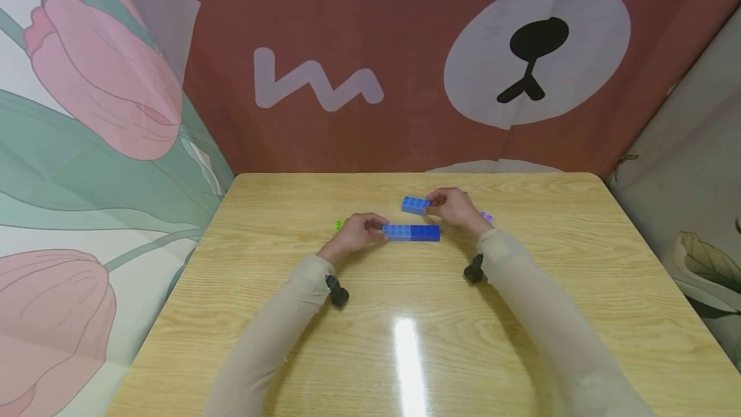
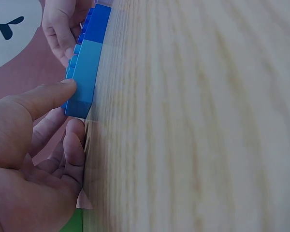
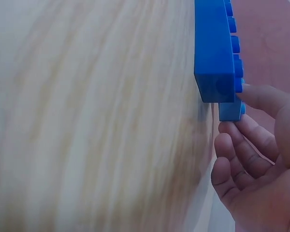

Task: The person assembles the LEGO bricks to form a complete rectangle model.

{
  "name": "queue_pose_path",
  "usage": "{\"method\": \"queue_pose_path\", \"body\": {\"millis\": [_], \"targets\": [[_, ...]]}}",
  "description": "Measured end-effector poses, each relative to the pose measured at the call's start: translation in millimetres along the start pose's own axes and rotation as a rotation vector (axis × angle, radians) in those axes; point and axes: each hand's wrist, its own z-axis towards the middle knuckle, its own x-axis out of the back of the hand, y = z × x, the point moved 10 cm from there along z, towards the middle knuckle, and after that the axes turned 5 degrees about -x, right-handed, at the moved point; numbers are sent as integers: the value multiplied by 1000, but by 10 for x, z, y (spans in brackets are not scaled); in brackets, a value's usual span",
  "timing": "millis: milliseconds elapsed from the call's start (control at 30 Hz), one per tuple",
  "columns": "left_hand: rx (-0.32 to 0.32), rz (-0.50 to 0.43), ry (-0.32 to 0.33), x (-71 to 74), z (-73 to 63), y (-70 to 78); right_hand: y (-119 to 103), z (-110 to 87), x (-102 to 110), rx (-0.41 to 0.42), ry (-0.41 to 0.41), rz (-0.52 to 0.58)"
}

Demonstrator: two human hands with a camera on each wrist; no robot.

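Note:
A light blue brick [image 1: 397, 232] and a dark blue brick [image 1: 425, 233] lie end to end on the table, studs up. With thumb in front and fingers behind, my left hand [image 1: 357, 231] pinches the light blue brick's left end. Another blue brick [image 1: 415, 205] sits behind this row, its right end pinched by my right hand [image 1: 456, 206]. In the right wrist view, the dark blue brick [image 3: 215, 53] partly hides the rear brick [image 3: 229, 112] at my fingertips.
A green brick [image 1: 339, 226] shows behind my left hand, and a purple brick [image 1: 487, 217] to the right of my right wrist. The wooden table [image 1: 278, 198] ends at a printed curtain [image 1: 324, 134] at the back. Each wrist carries a small black camera.

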Motion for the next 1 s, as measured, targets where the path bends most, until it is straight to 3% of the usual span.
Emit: {"method": "queue_pose_path", "body": {"millis": [467, 1000], "targets": [[-27, 8, 8, 24, 17, 30, -17, -81, 58, 6, 1, -11], [-10, -6, 2, 4, -4, 17, -44, -231, 79, -26, -21, 34]]}}
